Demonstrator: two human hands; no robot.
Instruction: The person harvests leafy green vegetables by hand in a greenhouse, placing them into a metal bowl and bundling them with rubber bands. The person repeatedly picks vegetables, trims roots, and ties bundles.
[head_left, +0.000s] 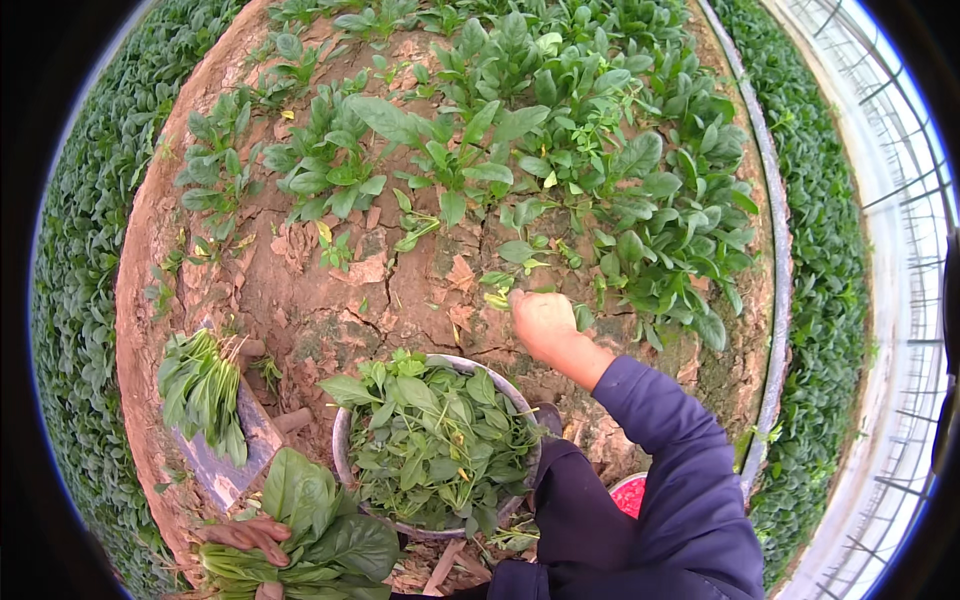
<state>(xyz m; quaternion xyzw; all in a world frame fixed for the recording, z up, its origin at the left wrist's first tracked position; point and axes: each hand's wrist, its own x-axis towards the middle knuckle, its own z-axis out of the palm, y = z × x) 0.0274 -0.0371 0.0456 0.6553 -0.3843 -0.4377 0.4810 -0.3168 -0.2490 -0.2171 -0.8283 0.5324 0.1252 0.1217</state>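
My right hand (541, 319) reaches over the cracked soil, its fingers closed at the stem end of a small yellow-green leafy plant (496, 298); the fingertips are partly hidden. At the lower left, my left hand (251, 538) is wrapped around a bunch of large-leaved spinach (337, 544). Between the hands stands a round tub (339, 442) heaped with loose green leaves (442, 442). Another bunch of leafy greens (201, 390), with its roots pointing up and right, lies on a small wooden stool (225, 472) at the left.
Spinach plants (450, 161) grow across the bed ahead and to the right. A grey hose or pipe (772, 180) edges the bed at the right. A container with a red interior (628, 495) sits partly hidden under my right arm, beside my leg (581, 502).
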